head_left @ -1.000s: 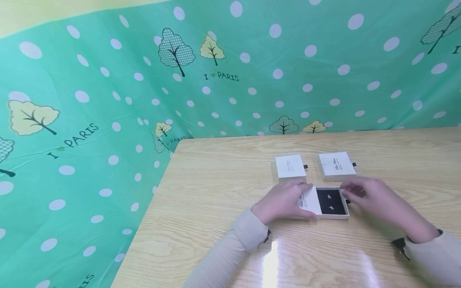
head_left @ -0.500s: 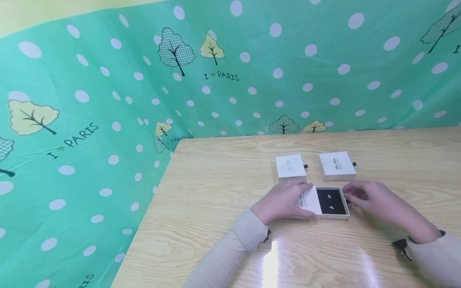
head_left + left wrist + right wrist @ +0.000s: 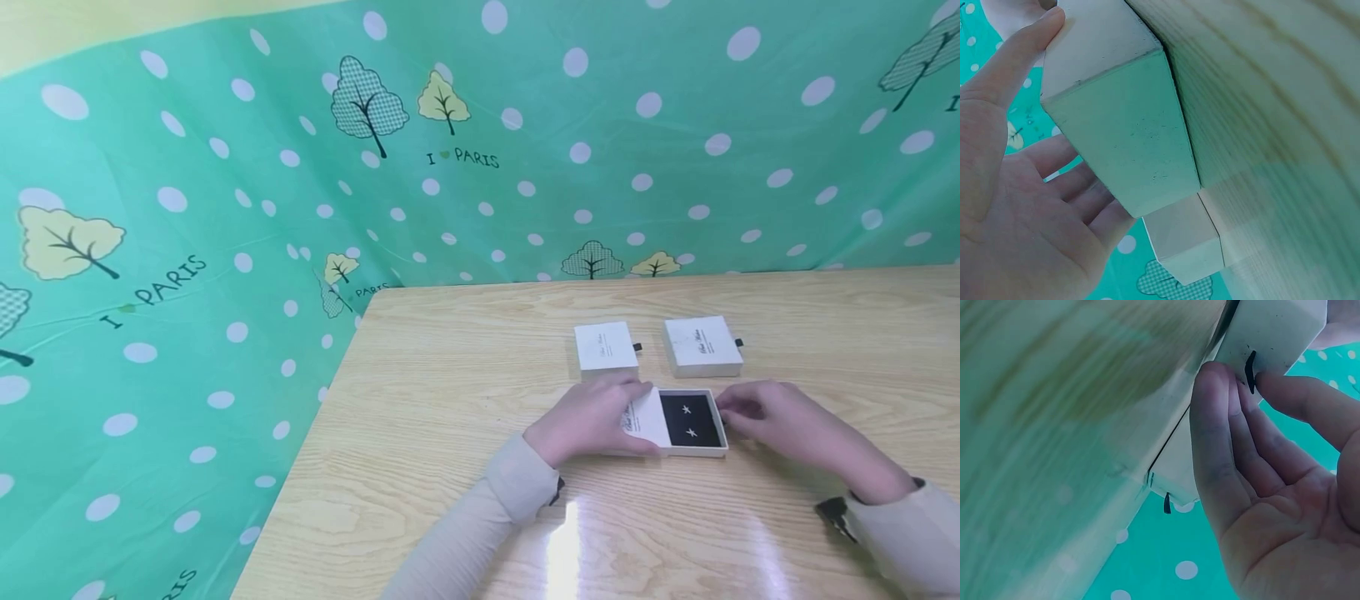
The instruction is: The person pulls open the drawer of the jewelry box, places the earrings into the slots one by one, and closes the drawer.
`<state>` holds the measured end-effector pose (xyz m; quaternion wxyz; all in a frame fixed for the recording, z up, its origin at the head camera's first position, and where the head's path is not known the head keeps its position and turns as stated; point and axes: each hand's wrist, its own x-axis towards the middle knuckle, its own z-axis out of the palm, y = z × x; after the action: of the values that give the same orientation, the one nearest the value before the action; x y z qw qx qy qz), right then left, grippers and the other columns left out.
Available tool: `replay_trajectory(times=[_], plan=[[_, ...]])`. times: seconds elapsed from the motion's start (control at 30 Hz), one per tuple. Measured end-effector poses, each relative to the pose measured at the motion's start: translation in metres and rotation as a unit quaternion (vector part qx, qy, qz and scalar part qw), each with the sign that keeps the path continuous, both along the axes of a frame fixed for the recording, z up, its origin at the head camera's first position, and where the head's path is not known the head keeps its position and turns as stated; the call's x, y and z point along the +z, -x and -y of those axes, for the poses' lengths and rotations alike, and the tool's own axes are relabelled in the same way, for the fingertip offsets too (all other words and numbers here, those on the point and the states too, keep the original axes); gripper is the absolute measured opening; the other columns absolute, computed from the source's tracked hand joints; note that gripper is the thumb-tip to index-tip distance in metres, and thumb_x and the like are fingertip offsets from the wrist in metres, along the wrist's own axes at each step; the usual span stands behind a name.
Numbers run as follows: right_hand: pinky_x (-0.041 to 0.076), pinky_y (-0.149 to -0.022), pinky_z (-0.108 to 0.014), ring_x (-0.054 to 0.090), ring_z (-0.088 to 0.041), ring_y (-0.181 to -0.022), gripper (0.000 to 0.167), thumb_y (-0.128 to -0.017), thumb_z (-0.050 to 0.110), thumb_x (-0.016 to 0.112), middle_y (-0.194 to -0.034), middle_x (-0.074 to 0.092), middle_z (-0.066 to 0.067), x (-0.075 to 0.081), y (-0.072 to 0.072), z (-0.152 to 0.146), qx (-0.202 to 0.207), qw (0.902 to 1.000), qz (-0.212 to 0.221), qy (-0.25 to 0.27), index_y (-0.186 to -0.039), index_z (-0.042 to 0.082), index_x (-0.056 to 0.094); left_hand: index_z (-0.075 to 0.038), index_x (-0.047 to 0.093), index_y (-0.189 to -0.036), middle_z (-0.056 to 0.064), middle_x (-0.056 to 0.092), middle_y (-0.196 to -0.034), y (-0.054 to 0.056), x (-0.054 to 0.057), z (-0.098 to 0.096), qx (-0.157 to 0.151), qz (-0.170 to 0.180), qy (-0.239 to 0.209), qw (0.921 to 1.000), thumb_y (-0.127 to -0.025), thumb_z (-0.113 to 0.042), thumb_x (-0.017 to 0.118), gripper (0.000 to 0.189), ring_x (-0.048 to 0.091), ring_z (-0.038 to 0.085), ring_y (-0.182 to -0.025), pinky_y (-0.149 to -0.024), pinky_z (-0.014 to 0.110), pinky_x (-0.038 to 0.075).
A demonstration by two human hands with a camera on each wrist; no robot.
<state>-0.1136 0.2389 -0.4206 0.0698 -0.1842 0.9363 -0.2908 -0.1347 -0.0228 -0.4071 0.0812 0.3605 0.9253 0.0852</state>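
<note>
A white jewellery box (image 3: 647, 418) lies on the table with its drawer (image 3: 693, 452) slid partly out to the right. Two small star-shaped earrings (image 3: 686, 409) sit on the black insert (image 3: 678, 429) in that drawer. My left hand (image 3: 592, 421) grips the sleeve of the box, thumb on one side and fingers on the other; the left wrist view shows its plain end (image 3: 1125, 134). At the drawer's outer end my right hand (image 3: 776, 425) holds thumb and fingertips about the black pull tab (image 3: 1250, 370). In the head view these fingers mostly hide the tab.
Two more white boxes with black tabs stand behind, one at the left (image 3: 604, 346) and one at the right (image 3: 702, 343). All lie on a wooden table (image 3: 420, 400) that meets a green dotted curtain (image 3: 480, 208) at the back and left.
My right hand has shifted slightly right, from the drawer's end edge to its pull tab. The left hand and the boxes have stayed put, and the drawer stands out equally far.
</note>
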Motion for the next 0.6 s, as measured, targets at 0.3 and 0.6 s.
replay_trajectory(times=[0.3, 0.6], plan=[[0.059, -0.075, -0.045, 0.067, -0.024, -0.083, 0.017, -0.089, 0.007, 0.068, -0.092, 0.073, -0.011, 0.0013, 0.0034, -0.0013, 0.005, 0.9992, 0.039, -0.011, -0.100, -0.006, 0.072, -0.016, 0.048, -0.147, 0.000, 0.048, -0.150, 0.0004, 0.0002, -0.0004, -0.003, -0.004, 0.006, 1.0000, -0.076, -0.067, 0.073, 0.091, 0.043, 0.012, -0.139, -0.116, 0.023, 0.033], [0.051, -0.059, -0.023, 0.056, -0.003, -0.064, 0.015, -0.096, 0.008, 0.060, -0.074, 0.065, 0.004, -0.0015, 0.0055, -0.0076, 0.040, 0.9911, 0.120, 0.042, -0.098, -0.001, 0.071, -0.017, 0.048, -0.148, -0.001, 0.047, -0.151, 0.0002, -0.0005, -0.0006, 0.001, 0.001, 0.007, 1.0000, -0.076, -0.067, 0.073, 0.091, 0.042, 0.011, -0.140, -0.116, 0.024, 0.033]])
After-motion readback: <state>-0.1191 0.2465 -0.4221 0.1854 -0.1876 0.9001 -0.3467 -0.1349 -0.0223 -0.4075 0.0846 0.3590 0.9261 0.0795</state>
